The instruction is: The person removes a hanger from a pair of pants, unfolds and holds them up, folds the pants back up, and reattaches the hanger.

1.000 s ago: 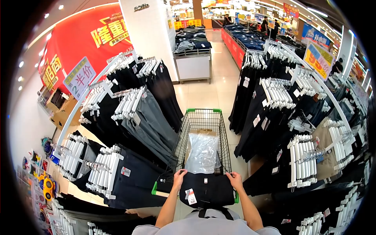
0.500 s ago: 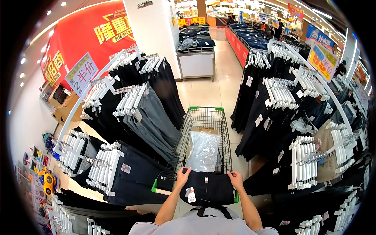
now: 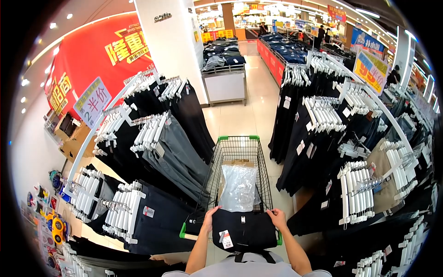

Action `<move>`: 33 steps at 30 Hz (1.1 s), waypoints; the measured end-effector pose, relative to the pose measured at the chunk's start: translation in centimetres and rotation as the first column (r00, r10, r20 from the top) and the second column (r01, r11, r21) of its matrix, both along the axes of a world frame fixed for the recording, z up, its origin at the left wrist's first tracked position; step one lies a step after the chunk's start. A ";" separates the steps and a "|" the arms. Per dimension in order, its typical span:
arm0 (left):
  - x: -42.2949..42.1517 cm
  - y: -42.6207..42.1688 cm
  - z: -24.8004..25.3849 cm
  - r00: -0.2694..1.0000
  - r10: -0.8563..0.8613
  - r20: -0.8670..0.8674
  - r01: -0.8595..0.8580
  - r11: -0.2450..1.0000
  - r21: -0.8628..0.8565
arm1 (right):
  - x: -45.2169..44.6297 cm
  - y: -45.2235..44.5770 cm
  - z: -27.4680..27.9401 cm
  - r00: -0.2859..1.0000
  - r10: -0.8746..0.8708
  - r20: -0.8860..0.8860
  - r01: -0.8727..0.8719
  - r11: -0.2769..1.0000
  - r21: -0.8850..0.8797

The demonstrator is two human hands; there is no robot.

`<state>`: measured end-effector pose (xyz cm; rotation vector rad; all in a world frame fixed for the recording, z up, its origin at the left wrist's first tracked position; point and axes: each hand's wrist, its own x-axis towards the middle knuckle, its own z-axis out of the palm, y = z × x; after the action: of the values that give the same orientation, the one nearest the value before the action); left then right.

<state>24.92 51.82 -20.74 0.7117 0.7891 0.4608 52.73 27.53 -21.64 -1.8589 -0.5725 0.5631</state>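
Folded black trousers (image 3: pixel 254 231) with a white and red price tag lie across the near end of a wire shopping cart (image 3: pixel 263 157), over its handle. My left hand (image 3: pixel 210 219) pinches their upper left corner. At the upper right corner, my right hand (image 3: pixel 278 219) is closed on the same trousers. Just beyond them inside the cart rests a clear plastic-wrapped package (image 3: pixel 238 187), pale grey in colour, with a piece of brown cardboard (image 3: pixel 241 163) at its far end. Green caps mark the cart's corners.
Racks of dark trousers on white hangers stand on both sides, with grey trousers (image 3: pixel 177 147) at left and beige trousers (image 3: pixel 380 184) at right. Ahead, a tiled aisle (image 3: pixel 254 83) runs between a display bin (image 3: pixel 226 87) and a long red-sided table (image 3: pixel 272 60) of folded clothes.
The view has tilted up slightly, so the cart and racks sit a little lower in the picture. Both hands keep their grip on the black trousers.
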 end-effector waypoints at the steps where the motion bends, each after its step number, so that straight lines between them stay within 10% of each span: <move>1: -0.3 -0.4 1.5 1.000 -0.031 0.001 0.031 0.999 -0.021 | 0.0 0.0 -0.3 1.000 0.001 0.006 -0.001 1.000 -0.006; 10: -3.7 -0.5 1.2 0.935 -0.018 -0.354 0.088 0.979 0.182 | 0.3 0.0 -0.7 1.000 0.030 -0.006 -0.030 0.999 -0.013; 33: -3.0 -1.7 -0.9 0.950 0.144 -0.277 -0.087 0.974 0.208 | 0.1 0.1 -0.6 1.000 -0.002 -0.001 0.002 1.000 0.010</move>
<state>21.89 50.16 -21.59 0.9311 1.0779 0.5515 52.88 27.63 -22.25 -1.8493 -0.5713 0.5585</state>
